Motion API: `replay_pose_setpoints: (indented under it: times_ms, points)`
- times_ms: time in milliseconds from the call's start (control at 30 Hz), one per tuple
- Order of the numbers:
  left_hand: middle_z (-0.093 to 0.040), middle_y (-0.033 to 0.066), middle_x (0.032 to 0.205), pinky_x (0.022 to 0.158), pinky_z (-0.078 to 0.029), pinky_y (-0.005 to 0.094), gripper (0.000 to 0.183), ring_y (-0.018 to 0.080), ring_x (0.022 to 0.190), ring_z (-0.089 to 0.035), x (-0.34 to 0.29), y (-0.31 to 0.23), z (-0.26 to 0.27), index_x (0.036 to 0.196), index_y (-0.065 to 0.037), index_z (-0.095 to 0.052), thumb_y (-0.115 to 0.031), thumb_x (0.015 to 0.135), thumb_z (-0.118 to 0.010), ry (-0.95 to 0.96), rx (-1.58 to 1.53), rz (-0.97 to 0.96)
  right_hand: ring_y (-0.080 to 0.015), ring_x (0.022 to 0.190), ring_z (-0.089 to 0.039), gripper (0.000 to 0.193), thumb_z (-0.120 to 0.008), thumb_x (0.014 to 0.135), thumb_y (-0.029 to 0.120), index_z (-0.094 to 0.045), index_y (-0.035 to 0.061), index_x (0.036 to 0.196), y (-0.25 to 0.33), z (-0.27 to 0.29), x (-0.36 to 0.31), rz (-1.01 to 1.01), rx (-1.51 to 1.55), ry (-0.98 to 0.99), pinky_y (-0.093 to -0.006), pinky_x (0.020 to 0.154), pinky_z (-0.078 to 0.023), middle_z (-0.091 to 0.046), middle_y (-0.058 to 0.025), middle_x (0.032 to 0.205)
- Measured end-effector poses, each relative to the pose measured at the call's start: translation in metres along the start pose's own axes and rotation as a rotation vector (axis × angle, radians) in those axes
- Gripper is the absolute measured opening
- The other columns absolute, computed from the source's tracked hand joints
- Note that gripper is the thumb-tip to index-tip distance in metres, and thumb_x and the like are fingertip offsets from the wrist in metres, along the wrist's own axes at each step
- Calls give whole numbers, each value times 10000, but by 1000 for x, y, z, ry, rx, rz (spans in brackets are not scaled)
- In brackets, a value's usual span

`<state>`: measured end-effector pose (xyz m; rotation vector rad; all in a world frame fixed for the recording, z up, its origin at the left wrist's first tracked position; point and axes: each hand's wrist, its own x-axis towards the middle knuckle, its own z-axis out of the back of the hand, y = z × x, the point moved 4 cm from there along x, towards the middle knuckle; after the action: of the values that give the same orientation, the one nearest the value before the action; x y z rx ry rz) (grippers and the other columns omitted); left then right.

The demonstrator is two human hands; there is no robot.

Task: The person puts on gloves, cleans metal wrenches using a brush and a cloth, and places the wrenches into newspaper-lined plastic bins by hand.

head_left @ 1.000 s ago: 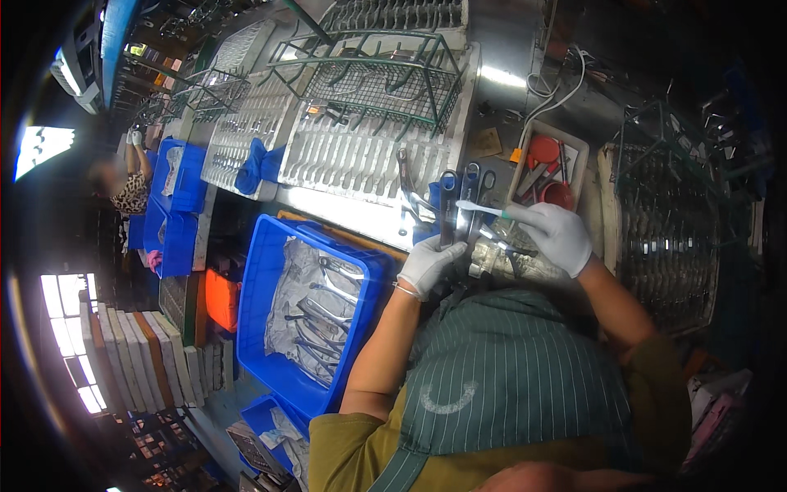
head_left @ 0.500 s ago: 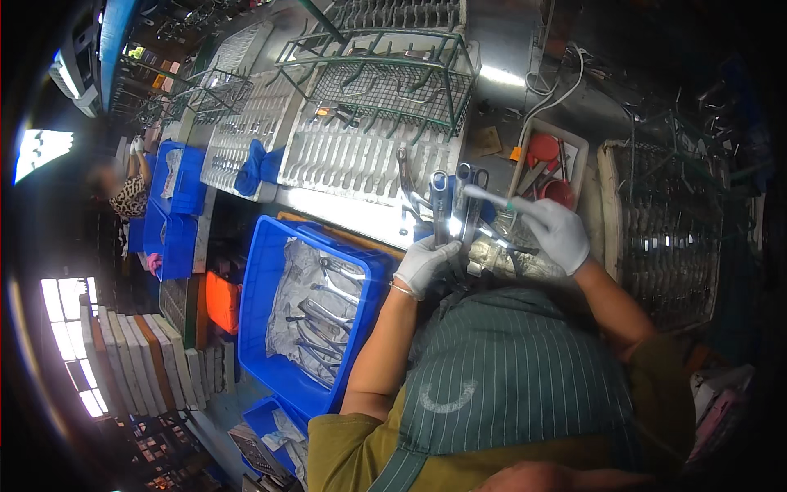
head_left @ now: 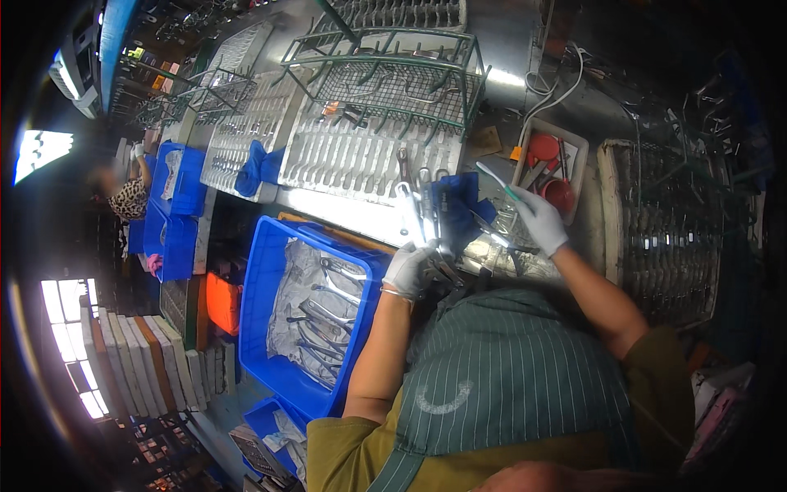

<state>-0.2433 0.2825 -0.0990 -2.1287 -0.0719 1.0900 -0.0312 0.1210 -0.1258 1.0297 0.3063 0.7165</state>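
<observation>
My left hand [head_left: 407, 269], in a white glove, is closed round the lower ends of several shiny metal wrenches [head_left: 426, 215]. They fan upward from my fingers. My right hand [head_left: 541, 223], also gloved, grips a toothbrush [head_left: 497, 180] with a white and green handle. Its head end points up and left, apart from the wrenches. A dark blue cloth [head_left: 456, 199] lies just right of the wrenches. More metal tools [head_left: 502, 238] rest on the worktop between my hands.
Left of me stands a blue bin [head_left: 256, 307] with paper and metal tools inside. Ahead are a slotted white tray [head_left: 328, 160] and a green wire rack [head_left: 471, 90]. At right, a shallow box [head_left: 529, 135] holds red cups [head_left: 557, 195]. A person [head_left: 131, 193] works far left.
The toothbrush has moved away from the wrenches, with my right hand shifting slightly left. My left hand has moved left and a little down, and the wrenches now spread apart, uncovering more blue cloth.
</observation>
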Motion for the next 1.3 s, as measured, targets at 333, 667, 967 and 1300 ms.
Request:
replay_pose_setpoints:
  times_ms: [333,667,967,1300]
  points:
    - [-599,103,911,641,-489,292,293,174,777,-602,9,-3,32,1088,19,-505,-111,837,-581,-90,41,-82,-285,1031,-504,586,-639,659,502,-584,112,1094,2,-104,27,-77,-579,323,-373,856,-419,-519,-89,1179]
    - [-622,109,819,570,-488,289,278,218,692,-628,35,15,38,1048,11,-524,-94,805,-611,0,217,-62,-327,1068,-478,234,-665,736,166,-566,31,900,46,-106,4,276,115,166,-373,925,-359,-521,-166,1078]
    - [-623,52,791,580,-453,251,257,131,672,-577,22,3,7,953,6,-573,-187,796,-638,17,578,-60,-266,900,-521,224,-677,715,110,-580,27,898,36,-84,41,108,155,-255,-334,817,-407,-531,-115,920]
    - [-642,83,884,726,-466,281,286,149,783,-591,24,3,-6,1009,-29,-597,-209,789,-628,68,773,-67,-285,836,-536,157,-669,700,128,-615,48,824,72,-70,35,292,106,-112,-349,767,-419,-558,-112,859]
